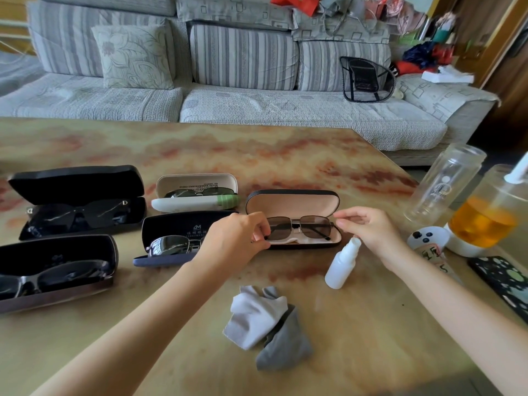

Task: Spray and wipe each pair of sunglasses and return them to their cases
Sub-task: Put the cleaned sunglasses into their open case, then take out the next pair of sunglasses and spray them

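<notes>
Brown-lensed, thin-framed sunglasses (pixel 300 227) sit in an open black case with a beige lining (pixel 291 201). My left hand (pixel 240 235) pinches the left end of the frame, and my right hand (pixel 368 227) pinches the right end. A white spray bottle (pixel 341 264) lies on the table just right of the case, under my right wrist. A crumpled grey cloth (pixel 268 324) lies nearer to me. Several other open cases hold sunglasses at the left: a black one (pixel 77 201), a brown one (pixel 54 270), a navy one (pixel 174 238) and a white one (pixel 197 192).
The marbled table (pixel 257 155) ends at the right, where an empty glass bottle (pixel 445 181), a cup of orange drink (pixel 483 218), a small white round item (pixel 427 237) and a patterned phone (pixel 503 281) stand. A grey sofa (pixel 228 81) lies beyond.
</notes>
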Motion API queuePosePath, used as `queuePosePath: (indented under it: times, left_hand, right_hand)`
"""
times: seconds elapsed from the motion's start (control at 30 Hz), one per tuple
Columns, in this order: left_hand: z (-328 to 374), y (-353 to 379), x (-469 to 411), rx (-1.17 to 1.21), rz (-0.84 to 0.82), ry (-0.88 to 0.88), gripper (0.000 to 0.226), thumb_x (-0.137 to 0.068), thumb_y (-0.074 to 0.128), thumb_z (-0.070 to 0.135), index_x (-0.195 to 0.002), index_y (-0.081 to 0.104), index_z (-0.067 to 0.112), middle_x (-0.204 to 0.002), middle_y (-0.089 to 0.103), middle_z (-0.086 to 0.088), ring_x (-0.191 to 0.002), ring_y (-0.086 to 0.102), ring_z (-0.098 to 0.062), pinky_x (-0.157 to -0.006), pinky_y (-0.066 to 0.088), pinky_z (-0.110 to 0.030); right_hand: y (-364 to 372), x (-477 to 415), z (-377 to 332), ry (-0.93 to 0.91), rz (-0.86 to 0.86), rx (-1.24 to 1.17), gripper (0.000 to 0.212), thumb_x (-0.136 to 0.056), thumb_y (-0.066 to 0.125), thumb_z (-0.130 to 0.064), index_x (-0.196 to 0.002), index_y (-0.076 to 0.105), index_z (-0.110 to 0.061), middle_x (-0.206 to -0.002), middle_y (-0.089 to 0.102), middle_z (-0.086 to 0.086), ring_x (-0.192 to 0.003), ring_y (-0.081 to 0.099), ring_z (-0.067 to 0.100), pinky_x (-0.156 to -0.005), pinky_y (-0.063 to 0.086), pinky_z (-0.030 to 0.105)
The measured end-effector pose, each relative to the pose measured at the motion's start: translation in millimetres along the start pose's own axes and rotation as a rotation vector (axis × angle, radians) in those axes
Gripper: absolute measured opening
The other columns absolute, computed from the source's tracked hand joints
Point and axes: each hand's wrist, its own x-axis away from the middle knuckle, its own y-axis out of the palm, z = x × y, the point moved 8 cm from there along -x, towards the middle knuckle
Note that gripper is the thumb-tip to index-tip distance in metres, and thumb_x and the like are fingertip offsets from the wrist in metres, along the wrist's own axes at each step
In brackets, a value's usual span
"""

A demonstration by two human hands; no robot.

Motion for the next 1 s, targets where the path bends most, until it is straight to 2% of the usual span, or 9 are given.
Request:
queuePosePath:
  times: [0.1, 0.27, 0.43, 0.53, 0.63, 0.7, 0.77, 0.87, 1.0]
  left_hand:
    - [-0.5, -0.2, -0.1, 0.015, 0.005, -0.004, 0.016, -0.087, 0.069, 0.033, -0.099, 0.062, 0.025, -0.090, 0.070, 0.012, -0.088, 0.061, -0.011, -0.076, 0.048, -0.029]
    - [-0.4, -3.5, -0.3, 0.045, 0.038, -0.023, 0.018, -0.088, 0.068, 0.035, -0.102, 0.065, 0.025, -0.093, 0.071, 0.011, -0.084, 0.061, -0.011, -0.075, 0.048, -0.028]
    - [-1.1, -13.8, 0.3, 0.126, 0.096, -0.015, 0.017, -0.088, 0.068, 0.027, -0.103, 0.068, 0.022, -0.091, 0.071, 0.010, -0.089, 0.065, -0.011, -0.079, 0.051, -0.031]
    - [-6.5, -25.5, 2.9, 0.174, 0.142, -0.009, 0.013, -0.087, 0.069, 0.026, -0.099, 0.070, 0.023, -0.084, 0.070, 0.013, -0.081, 0.063, -0.005, -0.078, 0.051, -0.029]
    - [-14.8, -43.5, 9.9, 0.249, 0.198, 0.011, 0.006, -0.086, 0.070, 0.021, -0.090, 0.070, 0.025, -0.079, 0.070, 0.014, -0.079, 0.064, -0.001, -0.081, 0.053, -0.033]
    - [-22.6, -59.4, 17.7, 0.289, 0.224, 0.016, 0.009, -0.085, 0.071, 0.016, -0.089, 0.071, 0.025, -0.079, 0.071, 0.013, -0.079, 0.065, 0.001, -0.083, 0.053, -0.027]
    - [-33.8, -76.4, 27.6, 0.311, 0.232, 0.013, 0.013, -0.085, 0.071, 0.012, -0.092, 0.072, 0.022, -0.082, 0.072, 0.012, -0.083, 0.064, 0.004, -0.084, 0.052, -0.020]
    - [-59.1, -97.4, 47.9, 0.309, 0.230, -0.036, 0.019, -0.085, 0.071, 0.012, -0.095, 0.069, 0.028, -0.086, 0.071, 0.017, -0.085, 0.064, 0.008, -0.085, 0.047, -0.011]
    - [-90.1, -110.8, 82.3, 0.307, 0.284, -0.147, 0.025, -0.084, 0.072, 0.011, -0.104, 0.070, 0.025, -0.096, 0.068, 0.017, -0.090, 0.063, 0.008, -0.084, 0.041, -0.005]
  right_hand:
    - [-10.5, 1.4, -10.8, -0.006, 0.025, -0.011, 0.018, -0.088, 0.064, -0.005, -0.085, 0.072, -0.021, -0.086, 0.069, 0.001, -0.076, 0.060, 0.011, -0.066, 0.043, 0.020]
    - [-11.5, 3.0, -34.7, -0.064, -0.024, -0.015, 0.016, -0.088, 0.065, -0.007, -0.084, 0.073, -0.020, -0.092, 0.073, 0.006, -0.077, 0.061, 0.012, -0.065, 0.045, 0.019]
    - [-1.0, 6.5, -58.8, -0.122, -0.082, 0.001, 0.015, -0.089, 0.065, -0.006, -0.086, 0.072, -0.019, -0.086, 0.074, -0.004, -0.078, 0.062, 0.005, -0.066, 0.045, 0.017]
    - [11.6, 11.6, -80.7, -0.158, -0.179, 0.008, 0.015, -0.089, 0.063, -0.004, -0.088, 0.072, -0.016, -0.087, 0.075, 0.000, -0.077, 0.065, 0.003, -0.064, 0.046, 0.011]
    - [36.2, 23.5, -104.8, -0.188, -0.322, 0.066, 0.013, -0.088, 0.066, -0.008, -0.088, 0.073, -0.019, -0.089, 0.076, 0.001, -0.088, 0.069, 0.012, -0.080, 0.052, 0.024]
    - [55.2, 33.1, -121.5, -0.231, -0.402, 0.124, 0.013, -0.087, 0.068, -0.009, -0.088, 0.074, -0.020, -0.092, 0.076, 0.000, -0.096, 0.069, 0.016, -0.094, 0.051, 0.032]
    - [73.9, 40.4, -136.9, -0.273, -0.457, 0.172, 0.014, -0.087, 0.069, -0.009, -0.086, 0.074, -0.023, -0.094, 0.075, -0.001, -0.097, 0.068, 0.015, -0.098, 0.049, 0.035]
    - [103.0, 45.5, -151.1, -0.291, -0.501, 0.222, 0.017, -0.087, 0.069, -0.011, -0.085, 0.073, -0.028, -0.096, 0.075, -0.001, -0.097, 0.068, 0.015, -0.098, 0.049, 0.039]
    - [147.1, 48.6, -157.0, -0.306, -0.512, 0.294, 0.012, -0.089, 0.066, -0.013, -0.097, 0.074, -0.018, -0.099, 0.073, 0.002, -0.094, 0.066, 0.015, -0.093, 0.050, 0.032]
